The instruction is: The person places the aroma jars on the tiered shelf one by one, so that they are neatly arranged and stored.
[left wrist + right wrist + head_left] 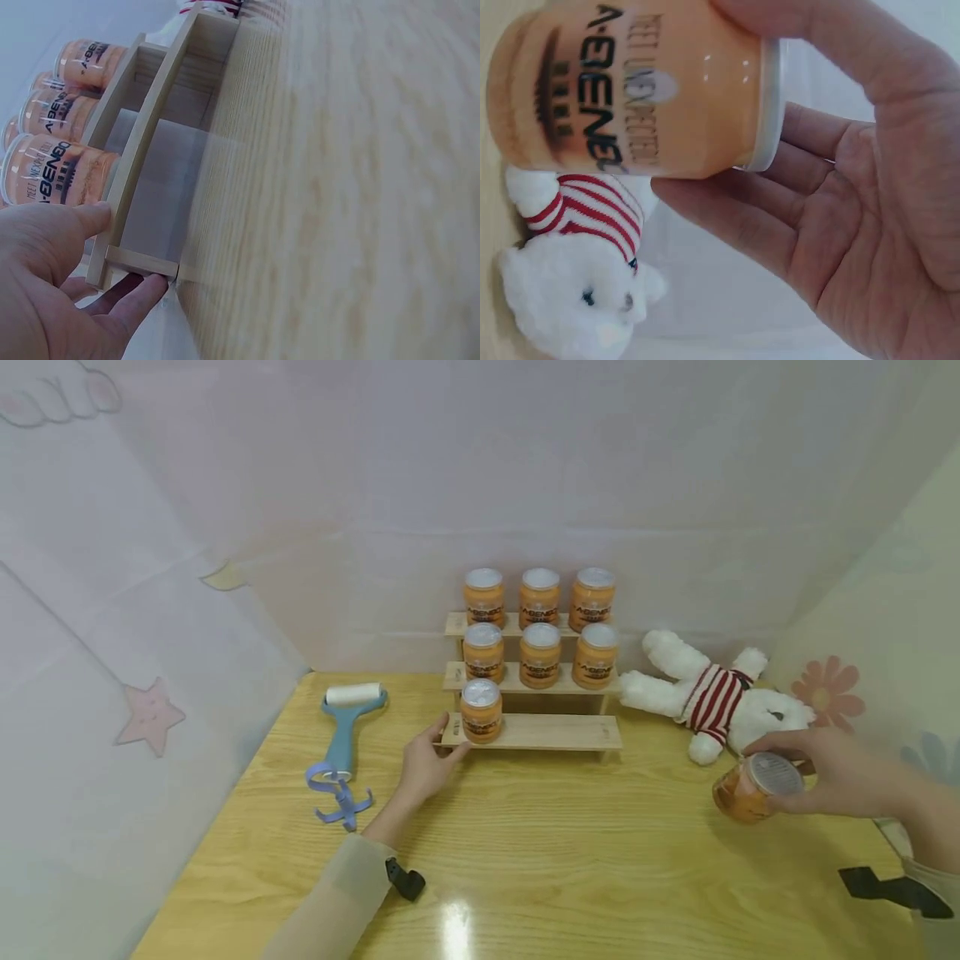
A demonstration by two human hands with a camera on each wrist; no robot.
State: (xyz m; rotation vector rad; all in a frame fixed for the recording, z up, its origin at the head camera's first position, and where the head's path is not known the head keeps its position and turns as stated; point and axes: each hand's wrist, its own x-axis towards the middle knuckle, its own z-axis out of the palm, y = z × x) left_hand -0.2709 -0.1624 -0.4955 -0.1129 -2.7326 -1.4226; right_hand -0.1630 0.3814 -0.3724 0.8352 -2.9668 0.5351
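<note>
My right hand holds an orange canned jar with a silver lid, tilted, at the right of the table. In the right wrist view the thumb and fingers pinch this jar near its lid end. At the left end of a three-step wooden rack, my left hand grips the lowest step, its thumb by the board and fingers at the end support. One jar stands on that step's left end. Three jars stand on the middle step and three on the top one.
A white plush toy in a red-striped shirt lies right of the rack, close to my right hand. On the left lie a blue-handled lint roller and a purple hook hanger. Pale curtains stand behind the table.
</note>
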